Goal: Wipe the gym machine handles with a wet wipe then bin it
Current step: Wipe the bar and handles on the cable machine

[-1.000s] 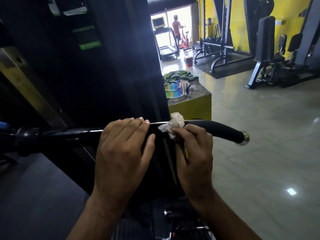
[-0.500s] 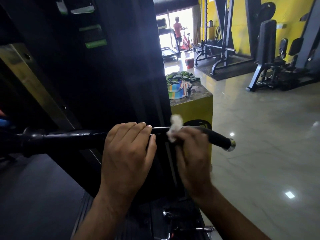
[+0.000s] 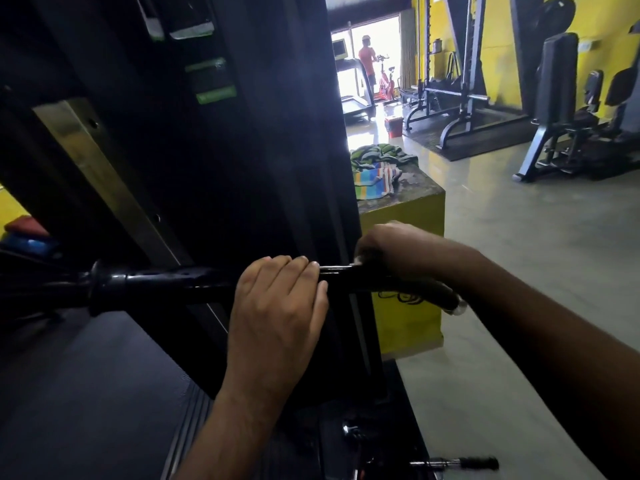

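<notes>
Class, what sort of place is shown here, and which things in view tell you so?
Almost certainly a gym: a treadmill and a red exercise bike stand by the doorway, and a rack and padded machines line the yellow wall.

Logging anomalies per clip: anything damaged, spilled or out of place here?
Nothing stands out. The left hand grips the black handle bar; the right hand wraps it nearer its capped end, a sliver of wet wipe showing. Crumpled striped cloths lie on the yellow box, untidy but not spilled.
</notes>
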